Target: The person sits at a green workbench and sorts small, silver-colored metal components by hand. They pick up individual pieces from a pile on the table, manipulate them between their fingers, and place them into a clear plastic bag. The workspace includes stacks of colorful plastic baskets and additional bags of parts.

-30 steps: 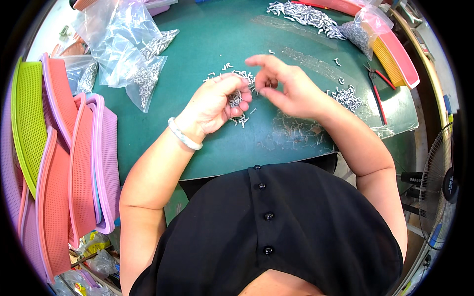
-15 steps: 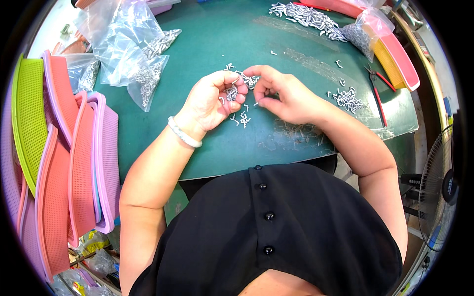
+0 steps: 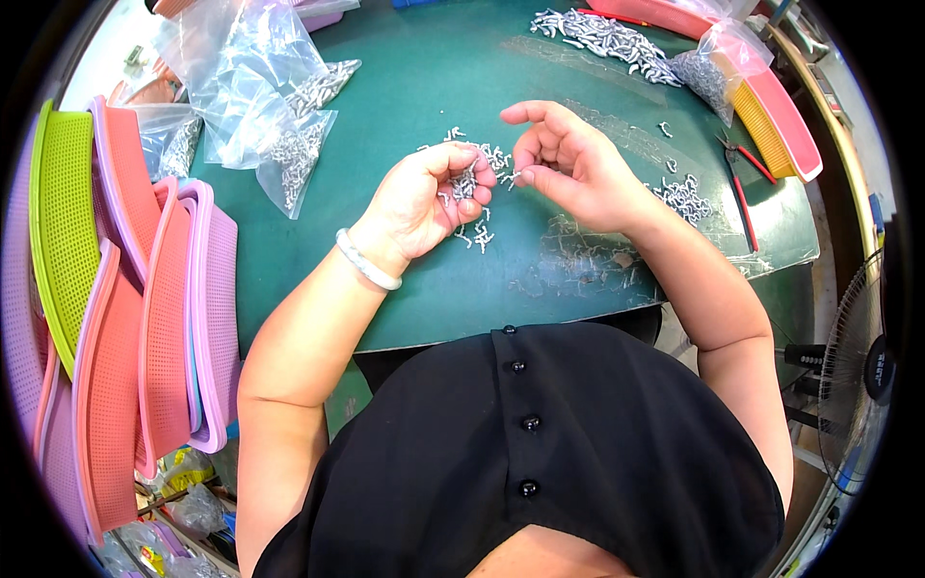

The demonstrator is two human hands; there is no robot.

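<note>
My left hand [image 3: 412, 204], palm up with curled fingers, holds a cluster of small silver hook-shaped metal pieces [image 3: 463, 184]. To its right, my right hand [image 3: 584, 175] is open: the index finger stretches out, apart from the thumb, and the other fingers are loosely bent. Close to the thumb tip is a small piece; whether it touches the thumb I cannot tell. More of these pieces lie on the green tabletop [image 3: 405, 306] behind the left fingers, and a small group [image 3: 480, 236] lies just below them.
A larger heap of silver pieces [image 3: 607, 40] lies at the far right, and a smaller pile [image 3: 684, 198] sits near red-handled pliers [image 3: 740, 197]. Clear plastic bags [image 3: 236, 67] occupy the far left. Stacked plastic baskets [image 3: 116, 385] line the left side; a fan [image 3: 850, 371] stands at right.
My right hand has moved slightly up and right, its pinched thumb and index finger now spread apart. The left hand still cups its metal pieces. The whole view has shifted slightly.
</note>
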